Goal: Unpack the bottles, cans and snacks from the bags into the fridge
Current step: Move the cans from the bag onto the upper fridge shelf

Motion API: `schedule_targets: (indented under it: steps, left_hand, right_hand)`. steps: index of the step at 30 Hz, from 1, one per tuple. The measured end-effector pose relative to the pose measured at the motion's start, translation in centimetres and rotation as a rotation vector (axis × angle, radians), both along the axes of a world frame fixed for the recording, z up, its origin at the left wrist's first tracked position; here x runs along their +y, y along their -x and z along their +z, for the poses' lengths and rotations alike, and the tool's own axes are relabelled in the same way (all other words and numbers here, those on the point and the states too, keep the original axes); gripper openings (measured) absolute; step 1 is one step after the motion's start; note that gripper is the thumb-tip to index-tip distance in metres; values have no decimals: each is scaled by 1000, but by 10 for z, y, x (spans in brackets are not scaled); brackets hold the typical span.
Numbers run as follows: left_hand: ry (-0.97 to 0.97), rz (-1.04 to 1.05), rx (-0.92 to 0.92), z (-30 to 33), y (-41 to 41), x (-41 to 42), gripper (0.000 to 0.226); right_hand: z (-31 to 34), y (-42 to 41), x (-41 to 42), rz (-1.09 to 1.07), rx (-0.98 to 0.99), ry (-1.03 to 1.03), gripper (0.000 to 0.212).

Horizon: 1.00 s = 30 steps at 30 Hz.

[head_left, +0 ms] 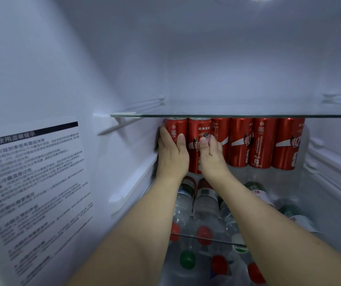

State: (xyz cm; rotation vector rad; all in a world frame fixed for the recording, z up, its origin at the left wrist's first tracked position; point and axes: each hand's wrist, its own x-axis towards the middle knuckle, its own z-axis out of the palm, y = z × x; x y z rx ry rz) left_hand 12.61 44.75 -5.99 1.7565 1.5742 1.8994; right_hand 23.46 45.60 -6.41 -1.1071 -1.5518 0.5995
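Observation:
A row of several red cola cans stands upright on a glass shelf inside the fridge, under an upper glass shelf (235, 116). My left hand (170, 153) grips the leftmost can (176, 129), thumb across its front and fingers round its left side. My right hand (212, 153) grips the second can (196, 141), thumb on its front. The other cans, such as the one with white lettering (261, 143), stand to the right, untouched. Clear water bottles (204, 201) with red and green caps lie on the shelves below, partly hidden by my forearms.
The fridge's white left wall (41, 79) carries a printed notice sticker (31, 182). Shelf rails run along both side walls. The upper shelf's top surface holds nothing that I can see. A lamp glows at the top right.

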Motion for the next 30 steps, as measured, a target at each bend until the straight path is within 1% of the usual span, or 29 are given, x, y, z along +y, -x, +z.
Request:
schedule_targets:
  steps: [3,6,10,14,17,20,22,23,25,27,28,30]
  left_hand:
    - [14,3,-10,1,-1,-3,61]
    - [47,-17,-39,4,-3,-13,65]
    - [101,-4,-87,11,-5,-31,66]
    - [164,32,-29,14,-10,-59,66]
    - [190,69,132,11,-13,-85,61]
    - [159,71,394,7,-18,-118,60]
    - [145,70,559,5,-18,-136,60]
    - [154,63,612,6,-17,-144,61]
    - [211,5,645,11,-17,-158,61]
    - [226,-61,669,17,-21,-169,61]
    - [214,-82,704,20,-24,-174,61]
    - [190,-130,783,24,-30,-183,61]
  right_hand:
    - [2,0,-1,-8,4,-2,58]
    - [5,-3,-11,-15,10,9,54]
    - [8,-8,-37,-34,44,111,57]
    - [16,-21,-79,-44,-110,123,46]
    - [29,-31,-120,-52,-189,120,41]
    - [41,-42,-158,-27,-214,69,39]
    - [44,-51,-177,-30,-315,39,37]
    - [45,-58,-185,-59,-396,42,38]
    - [42,-74,-195,-166,-572,97,50]
    - [40,-90,-207,-259,-689,223,65]
    - [39,-96,-212,-284,-730,273,68]
    - [39,-105,-225,-318,-792,300,69]
